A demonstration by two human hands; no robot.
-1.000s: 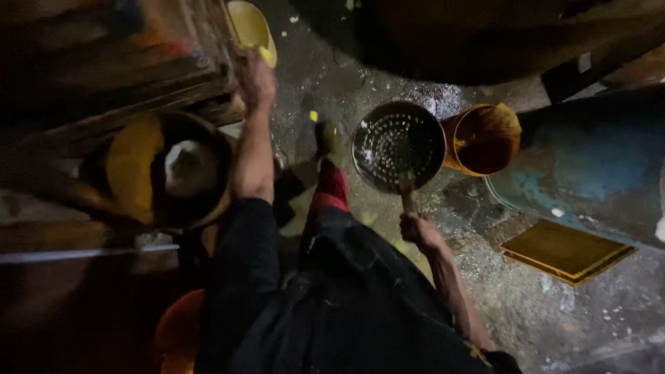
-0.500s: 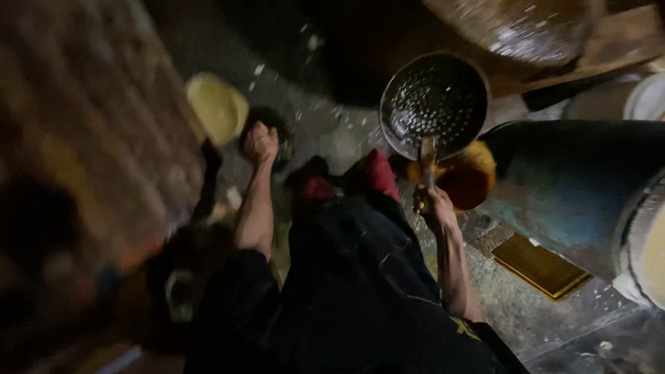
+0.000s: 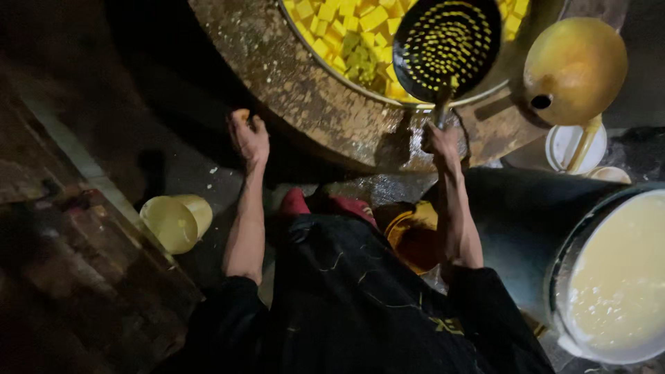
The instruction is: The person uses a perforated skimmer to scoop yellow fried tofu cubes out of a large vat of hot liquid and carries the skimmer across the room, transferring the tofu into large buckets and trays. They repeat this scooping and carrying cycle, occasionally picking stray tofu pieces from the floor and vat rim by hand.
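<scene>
My right hand (image 3: pixel 440 142) grips the handle of a round perforated skimmer (image 3: pixel 445 46), held over a big wok (image 3: pixel 360 86) full of yellow cubes (image 3: pixel 332 28). The skimmer's bowl hangs above the cubes at the wok's right side. My left hand (image 3: pixel 249 136) is stretched out in front of me, fingers loosely curled, close to the crusted stove rim (image 3: pixel 291 83) around the wok. A small pale bit shows at its fingertips; I cannot tell what it is.
A yellow plastic cup (image 3: pixel 176 221) lies on the floor to the left. A yellow dome-shaped vessel (image 3: pixel 575 69) stands right of the wok, above white bowls (image 3: pixel 575 147). A large drum of pale batter (image 3: pixel 620 277) fills the right. An orange bucket (image 3: pixel 415 235) sits by my legs.
The view has swung up from the floor to the wok. My right hand raised the skimmer over the yellow cubes. My left hand left the yellow cup and reached toward the stove rim.
</scene>
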